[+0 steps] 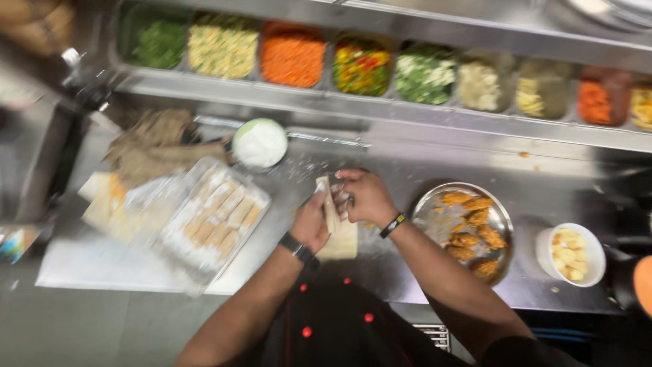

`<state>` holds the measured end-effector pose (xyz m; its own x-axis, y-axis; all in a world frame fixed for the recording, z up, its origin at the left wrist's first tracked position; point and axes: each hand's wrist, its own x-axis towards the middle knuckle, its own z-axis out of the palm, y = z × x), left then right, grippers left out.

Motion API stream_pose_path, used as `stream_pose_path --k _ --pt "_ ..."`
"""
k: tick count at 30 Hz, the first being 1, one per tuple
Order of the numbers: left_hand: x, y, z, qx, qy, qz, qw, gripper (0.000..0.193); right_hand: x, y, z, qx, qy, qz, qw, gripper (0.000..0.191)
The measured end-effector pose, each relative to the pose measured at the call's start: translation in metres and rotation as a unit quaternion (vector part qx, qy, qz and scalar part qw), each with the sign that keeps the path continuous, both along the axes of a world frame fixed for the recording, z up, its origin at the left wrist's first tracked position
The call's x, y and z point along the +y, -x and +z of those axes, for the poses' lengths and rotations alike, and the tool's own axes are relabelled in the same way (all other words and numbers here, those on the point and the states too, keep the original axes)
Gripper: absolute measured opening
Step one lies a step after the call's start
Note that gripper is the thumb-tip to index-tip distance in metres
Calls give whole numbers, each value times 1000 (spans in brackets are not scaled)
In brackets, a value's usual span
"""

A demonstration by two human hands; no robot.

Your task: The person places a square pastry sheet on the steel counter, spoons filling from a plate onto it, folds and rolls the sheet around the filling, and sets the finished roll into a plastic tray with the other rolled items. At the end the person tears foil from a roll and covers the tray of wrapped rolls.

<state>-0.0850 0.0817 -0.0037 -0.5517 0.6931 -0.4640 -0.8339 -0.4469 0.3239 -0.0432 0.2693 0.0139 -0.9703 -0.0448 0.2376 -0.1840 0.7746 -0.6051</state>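
Note:
A pale rolled piece of dough wrapper (331,207) stands between both my hands above the steel counter. My left hand (312,221) grips its left side, and my right hand (363,196) pinches its top and right side. Under them lies a flat pale sheet of dough (341,245). To the left sits a clear tray (216,216) with rows of finished rolls. A round steel plate (499,221) with orange fried filling is to the right.
A white bowl of flour (259,143) stands behind the tray. A white bowl of yellow pieces (570,253) sits at the right. Along the back runs a row of steel bins (292,58) with chopped vegetables. Brown cloths (153,146) lie at the left.

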Motion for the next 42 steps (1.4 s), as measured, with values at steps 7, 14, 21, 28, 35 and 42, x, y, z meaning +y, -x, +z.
stream_pose_path --k 7,14,21,28,35,42 --pt "29 -10 11 224 179 -68 955 14 158 -4 55 108 -205 -187 955 40" --pt "25 -10 33 283 185 -109 935 14 273 44 82 -163 -299 -345 875 49" --pt "11 -16 74 522 234 -94 815 18 283 51 71 -226 -282 -316 877 60" --pt "2 -8 92 570 254 -61 779 15 187 9 103 225 -99 -43 968 56" --pt "-8 -7 100 612 259 -81 743 24 -3 -55 157 190 80 213 955 60" --pt "-26 -13 110 623 204 -179 734 29 -39 -72 188 133 -89 68 985 35"
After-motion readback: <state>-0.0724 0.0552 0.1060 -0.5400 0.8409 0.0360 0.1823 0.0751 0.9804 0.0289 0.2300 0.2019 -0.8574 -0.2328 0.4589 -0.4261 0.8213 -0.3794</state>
